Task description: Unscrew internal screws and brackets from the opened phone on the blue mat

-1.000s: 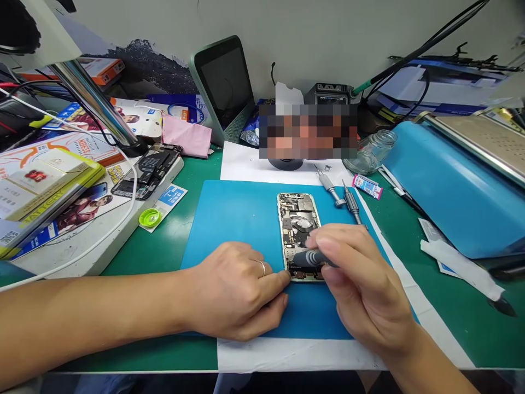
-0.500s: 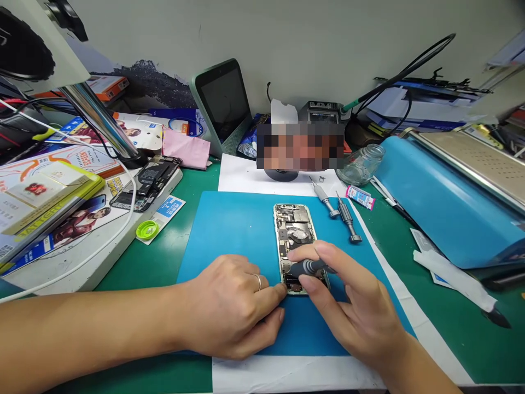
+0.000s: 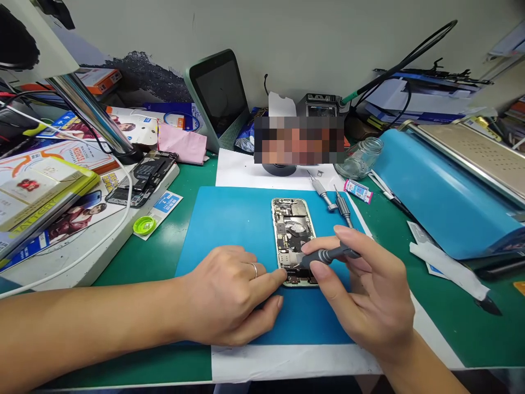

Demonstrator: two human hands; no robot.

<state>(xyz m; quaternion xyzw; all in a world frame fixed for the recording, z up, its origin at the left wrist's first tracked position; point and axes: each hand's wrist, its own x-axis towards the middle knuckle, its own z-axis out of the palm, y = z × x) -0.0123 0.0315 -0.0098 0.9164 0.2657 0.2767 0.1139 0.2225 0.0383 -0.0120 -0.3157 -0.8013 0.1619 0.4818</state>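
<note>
An opened smartphone point(image 3: 292, 230) lies on the blue mat point(image 3: 229, 219), its inner boards and parts exposed. My left hand point(image 3: 229, 295) rests on the mat, with its index fingertip against the phone's lower left edge. Its thumb is stretched out apart from that finger, and the remaining fingers are curled. In my right hand point(image 3: 371, 298), a dark grey screwdriver point(image 3: 324, 256) is pinched between thumb and fingers. It slants over the phone's lower part; I cannot tell whether its tip touches anything. Two more screwdrivers, one light grey point(image 3: 323, 192) and one dark point(image 3: 343, 205), lie behind the phone.
Another opened phone point(image 3: 141, 178) sits on a white box at left, near a green cap point(image 3: 144, 225). At the back stand a screen device point(image 3: 219, 93) and a glass jar point(image 3: 363, 156). A blue-covered machine point(image 3: 443, 191) occupies the right side.
My right hand has drawn the screwdriver slightly up and to the right, and its handle leans over more. My left fingertip stays at the phone's edge. The whole view has shifted a little.
</note>
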